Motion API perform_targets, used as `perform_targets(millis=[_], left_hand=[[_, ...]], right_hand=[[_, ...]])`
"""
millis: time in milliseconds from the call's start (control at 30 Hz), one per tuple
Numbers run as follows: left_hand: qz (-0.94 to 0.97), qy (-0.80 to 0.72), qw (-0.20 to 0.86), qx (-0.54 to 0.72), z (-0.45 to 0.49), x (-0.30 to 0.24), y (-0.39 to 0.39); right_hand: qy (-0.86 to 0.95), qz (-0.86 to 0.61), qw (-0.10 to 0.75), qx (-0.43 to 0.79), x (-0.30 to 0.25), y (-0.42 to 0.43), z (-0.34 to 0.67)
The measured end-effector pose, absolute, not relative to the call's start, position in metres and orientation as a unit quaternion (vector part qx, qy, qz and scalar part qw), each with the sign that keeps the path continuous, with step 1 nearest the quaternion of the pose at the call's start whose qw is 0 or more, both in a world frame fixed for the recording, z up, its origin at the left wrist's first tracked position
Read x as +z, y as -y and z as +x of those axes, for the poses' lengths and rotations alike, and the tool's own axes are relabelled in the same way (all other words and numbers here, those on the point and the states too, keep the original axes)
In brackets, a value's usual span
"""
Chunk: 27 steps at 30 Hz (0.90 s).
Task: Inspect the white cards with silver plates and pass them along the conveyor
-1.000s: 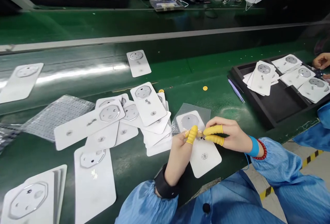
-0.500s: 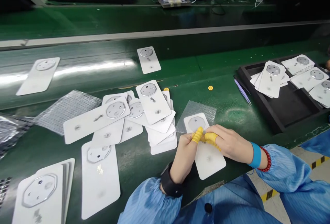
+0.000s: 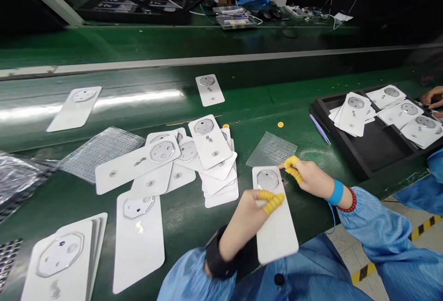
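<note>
White card lies at the green counter's near edge, pinched by the left hand. The right hand, fingers curled, touches its top corner; I cannot tell if it grips. A black tray holds stacked cards.

Bright, even light falls from overhead onto the green bench. Beyond and far to the left of the left hand, a long white glare streak runs along the glossy surface. The white card under that hand is nearly washed out, with only a soft, short shadow beside it. Near the right hand focus is crisp. Far beyond both hands the room is dim and soft, and the rail bows with wide-angle distortion.
</note>
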<state>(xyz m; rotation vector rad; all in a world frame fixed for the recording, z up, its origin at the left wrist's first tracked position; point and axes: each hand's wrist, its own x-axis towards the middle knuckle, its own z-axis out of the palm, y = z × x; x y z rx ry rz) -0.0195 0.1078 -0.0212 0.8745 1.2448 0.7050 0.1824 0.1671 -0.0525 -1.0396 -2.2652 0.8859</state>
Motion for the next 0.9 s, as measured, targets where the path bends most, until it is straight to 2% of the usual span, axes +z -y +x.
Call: perform_targets(millis=[100, 233, 300, 533, 900], left_hand=[[0.416, -0.561, 0.643, 0.314, -0.034, -0.003, -0.073], [0.347, -0.627, 0.542, 0.438, -0.037, 0.011, -0.039], [0.328, -0.643, 0.498, 0.481, -0.031, 0.013, -0.035], [0.359, -0.571, 0.584, 0.451, -0.014, 0.013, -0.039], [0.342, -0.569, 0.589, 0.46, -0.009, 0.017, -0.036]], right_hand=[[0.798, -0.403, 0.277, 0.352, -0.049, -0.171, 0.183], [0.707, -0.409, 0.391, 0.424, -0.025, -0.161, 0.177], [0.704, -0.396, 0.42, 0.414, -0.007, -0.147, 0.169], [0.8, -0.28, 0.433, 0.307, 0.025, -0.114, 0.13], [0.859, -0.262, 0.4, 0.182, 0.028, -0.112, 0.136]])
